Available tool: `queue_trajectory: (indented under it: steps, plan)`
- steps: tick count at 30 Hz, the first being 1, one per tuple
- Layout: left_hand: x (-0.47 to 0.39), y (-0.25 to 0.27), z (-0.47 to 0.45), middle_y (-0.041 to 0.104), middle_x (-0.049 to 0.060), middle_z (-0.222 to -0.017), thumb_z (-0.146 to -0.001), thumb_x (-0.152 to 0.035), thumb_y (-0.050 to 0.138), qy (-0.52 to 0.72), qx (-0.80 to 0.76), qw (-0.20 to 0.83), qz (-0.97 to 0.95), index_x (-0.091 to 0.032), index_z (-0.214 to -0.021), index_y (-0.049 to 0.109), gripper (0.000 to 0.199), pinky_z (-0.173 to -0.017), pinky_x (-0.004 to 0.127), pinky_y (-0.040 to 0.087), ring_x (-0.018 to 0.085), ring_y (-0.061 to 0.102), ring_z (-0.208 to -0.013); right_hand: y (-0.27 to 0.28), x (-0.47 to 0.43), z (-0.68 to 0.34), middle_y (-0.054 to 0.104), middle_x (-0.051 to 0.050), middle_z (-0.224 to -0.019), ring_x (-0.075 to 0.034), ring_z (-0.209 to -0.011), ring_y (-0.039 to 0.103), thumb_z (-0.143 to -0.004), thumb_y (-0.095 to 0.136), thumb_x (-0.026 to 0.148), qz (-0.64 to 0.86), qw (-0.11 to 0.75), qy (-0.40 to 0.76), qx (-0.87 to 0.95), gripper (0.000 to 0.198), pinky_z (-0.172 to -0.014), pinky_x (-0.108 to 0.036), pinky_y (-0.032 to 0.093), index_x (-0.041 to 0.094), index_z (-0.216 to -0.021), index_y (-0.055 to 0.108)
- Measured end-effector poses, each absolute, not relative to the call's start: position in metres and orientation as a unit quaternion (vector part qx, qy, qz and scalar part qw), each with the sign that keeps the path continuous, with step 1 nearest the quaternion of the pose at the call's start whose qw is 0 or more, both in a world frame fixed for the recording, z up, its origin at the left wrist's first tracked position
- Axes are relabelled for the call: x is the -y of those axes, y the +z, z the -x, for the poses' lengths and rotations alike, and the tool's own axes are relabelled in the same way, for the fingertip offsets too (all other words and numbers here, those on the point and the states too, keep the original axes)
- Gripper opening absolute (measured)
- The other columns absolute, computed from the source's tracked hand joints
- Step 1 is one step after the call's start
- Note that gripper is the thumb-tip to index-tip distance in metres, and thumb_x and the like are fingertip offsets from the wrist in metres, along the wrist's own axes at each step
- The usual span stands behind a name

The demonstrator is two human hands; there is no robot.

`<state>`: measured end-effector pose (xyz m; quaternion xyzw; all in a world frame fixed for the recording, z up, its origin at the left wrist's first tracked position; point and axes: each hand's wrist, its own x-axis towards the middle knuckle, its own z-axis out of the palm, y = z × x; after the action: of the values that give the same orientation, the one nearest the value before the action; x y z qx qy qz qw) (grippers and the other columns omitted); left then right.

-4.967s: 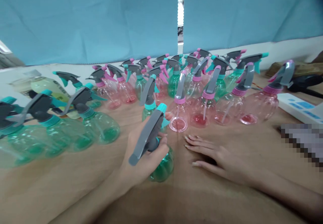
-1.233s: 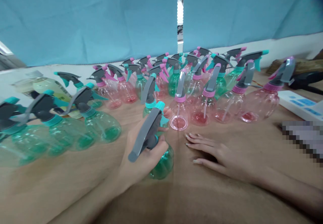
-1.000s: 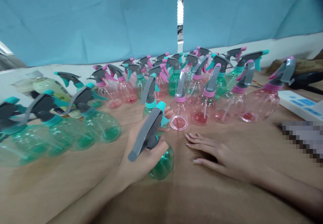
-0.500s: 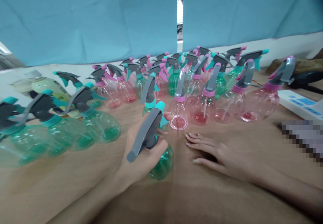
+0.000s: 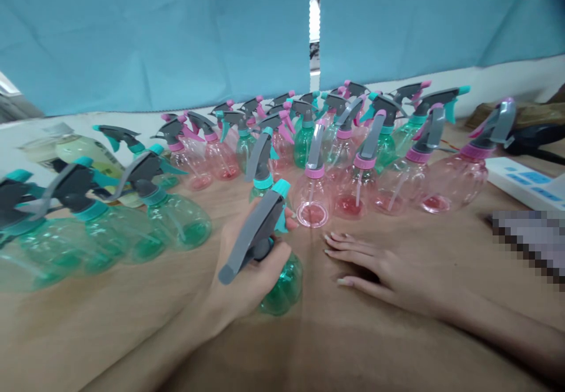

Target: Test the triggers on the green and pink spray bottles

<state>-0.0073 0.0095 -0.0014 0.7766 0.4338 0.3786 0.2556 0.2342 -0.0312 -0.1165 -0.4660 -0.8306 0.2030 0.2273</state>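
Head view | left hand [image 5: 247,274] is closed around the neck of a green spray bottle [image 5: 282,280] standing on the desk [image 5: 353,345], near the front middle | right hand [image 5: 388,274] lies flat and open on the desk, holding nothing, just beside the bottle | pink spray bottles [image 5: 353,186] stand behind.

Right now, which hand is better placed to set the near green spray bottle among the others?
Probably left: the left hand already grips the green translucent plastic spray bottle; the right hand lies flat on the brown table.
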Motion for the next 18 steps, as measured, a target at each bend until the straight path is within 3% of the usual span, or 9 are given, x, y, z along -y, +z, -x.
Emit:
queue_trajectory:
  steps: [8, 14, 18]
  plan:
    - [-0.0127, 0.0022, 0.0053, 0.072, 0.001, -0.074, -0.067, -0.022, 0.048, 0.352, -0.454, 0.294, -0.764, -0.024, -0.097, 0.067, 0.036, -0.077, 0.04, 0.057, 0.022, 0.069, -0.074, -0.1148, 0.0311, -0.2338, 0.039, -0.004, -0.152, -0.025, -0.141, 0.034, -0.095, 0.052, 0.046, 0.469, 0.22, 0.207, 0.83, 0.053, -0.116, -0.047, 0.03, 0.027, -0.144, 0.043]
    - [-0.0101, -0.0011, 0.0025, 0.072, 0.001, -0.074, -0.071, -0.029, 0.048, 0.341, -0.489, 0.3, -0.745, -0.025, -0.099, 0.066, 0.034, -0.091, 0.048, 0.052, 0.026, 0.07, -0.086, -0.1123, 0.0312, -0.2329, 0.04, -0.005, -0.152, -0.024, -0.14, 0.035, -0.096, 0.049, 0.047, 0.474, 0.201, 0.193, 0.835, 0.053, -0.115, -0.047, 0.032, 0.024, -0.144, 0.045]
    - [-0.0079, -0.0019, 0.0055, 0.073, 0.001, -0.078, -0.07, -0.027, 0.049, 0.348, -0.499, 0.281, -0.743, -0.025, -0.101, 0.066, 0.035, -0.091, 0.044, 0.052, 0.025, 0.069, -0.091, -0.1127, 0.0311, -0.2325, 0.039, -0.005, -0.152, -0.024, -0.14, 0.035, -0.097, 0.049, 0.046, 0.472, 0.199, 0.19, 0.837, 0.052, -0.115, -0.046, 0.031, 0.023, -0.144, 0.045]
